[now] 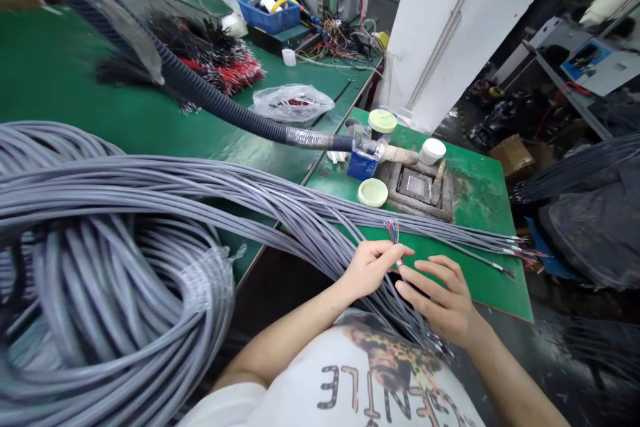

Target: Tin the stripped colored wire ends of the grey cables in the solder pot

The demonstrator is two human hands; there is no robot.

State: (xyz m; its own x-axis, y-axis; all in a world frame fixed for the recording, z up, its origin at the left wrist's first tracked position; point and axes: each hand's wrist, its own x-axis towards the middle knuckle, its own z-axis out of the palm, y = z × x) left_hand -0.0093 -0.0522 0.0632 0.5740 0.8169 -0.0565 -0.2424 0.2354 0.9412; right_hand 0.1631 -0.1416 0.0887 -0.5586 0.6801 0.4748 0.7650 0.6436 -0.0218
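Head view: the left hand [371,268] is closed in a pinch, thumb against fingers, on the end of one cable [399,263]. Thin coloured wires [393,231] fan out above the grip. The cable is held in front of the shirt [350,373], at the near edge of the green tabletop [483,203]. The right hand [450,307] is open, fingers extended and parted, fingertips close beside the same cable; whether they touch it cannot be told.

Grey cables [260,197] run in from the left. One group lies across the tabletop, ends to the right; another passes below the hands. A thick coil [200,320] sits at lower left.

Beyond the hands, on the tabletop, a metal block [395,195] surrounds a square recess. Noted around it: a pale lid [373,193], a white cup [433,151], a blue box [364,164] and a jar [383,123]. A ribbed hose [225,110] reaches the box. Further left lie a plastic bag [293,104] and black and red wires [230,67].
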